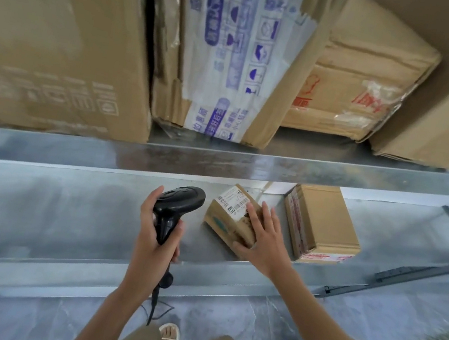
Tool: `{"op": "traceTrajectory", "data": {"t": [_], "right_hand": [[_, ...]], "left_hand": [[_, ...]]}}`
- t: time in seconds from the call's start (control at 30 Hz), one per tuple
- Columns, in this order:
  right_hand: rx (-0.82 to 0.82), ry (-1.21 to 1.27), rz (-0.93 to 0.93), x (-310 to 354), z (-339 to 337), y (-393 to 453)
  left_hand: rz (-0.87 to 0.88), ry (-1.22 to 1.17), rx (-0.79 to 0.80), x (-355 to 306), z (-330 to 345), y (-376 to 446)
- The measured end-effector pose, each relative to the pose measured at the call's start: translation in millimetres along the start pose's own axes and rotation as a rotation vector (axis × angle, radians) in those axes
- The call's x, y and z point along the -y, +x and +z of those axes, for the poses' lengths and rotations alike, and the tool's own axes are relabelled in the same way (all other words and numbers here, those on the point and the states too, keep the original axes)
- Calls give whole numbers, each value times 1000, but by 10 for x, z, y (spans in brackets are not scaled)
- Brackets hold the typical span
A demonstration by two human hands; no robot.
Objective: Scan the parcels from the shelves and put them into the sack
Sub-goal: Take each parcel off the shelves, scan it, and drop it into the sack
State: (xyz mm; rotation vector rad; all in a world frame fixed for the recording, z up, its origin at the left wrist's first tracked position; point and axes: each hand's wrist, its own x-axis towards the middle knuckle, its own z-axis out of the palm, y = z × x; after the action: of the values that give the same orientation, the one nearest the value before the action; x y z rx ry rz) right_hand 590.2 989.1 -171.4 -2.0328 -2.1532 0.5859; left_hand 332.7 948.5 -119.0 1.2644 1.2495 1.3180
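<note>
head cam | worn, wide-angle | faces fwd+down; close over metal shelf [70,204]; floor [223,316] below

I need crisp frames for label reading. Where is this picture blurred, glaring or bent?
Head view: the shipping label on the small parcel is fairly sharp; the bottom-right corner smears with motion blur; the upper shelf edge shows patchy glare; wide-angle distortion tilts the upper boxes; left hand and scanner are clear.

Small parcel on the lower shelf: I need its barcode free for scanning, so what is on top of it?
A white label and the right hand, fingers spread over the small parcel. The hand hides the label's right end.
</note>
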Motion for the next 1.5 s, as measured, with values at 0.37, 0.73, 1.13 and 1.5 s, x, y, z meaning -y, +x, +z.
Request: {"op": "traceTrajectory", "data": {"t": [0.37, 0.73, 1.13, 1.5], "right_hand": [[-231, 13, 66, 176, 211, -71], [-355, 158, 144, 444, 427, -156], [-718, 103, -53, 489, 130, -128], [-845, -65, -111, 546, 132, -129]], "left_hand": [[-10, 23, 27, 52, -38, -9], [8, 43, 46, 56, -49, -12], [67, 47, 57, -104, -98, -46], [101, -42, 52, -350, 45, -142]]}}
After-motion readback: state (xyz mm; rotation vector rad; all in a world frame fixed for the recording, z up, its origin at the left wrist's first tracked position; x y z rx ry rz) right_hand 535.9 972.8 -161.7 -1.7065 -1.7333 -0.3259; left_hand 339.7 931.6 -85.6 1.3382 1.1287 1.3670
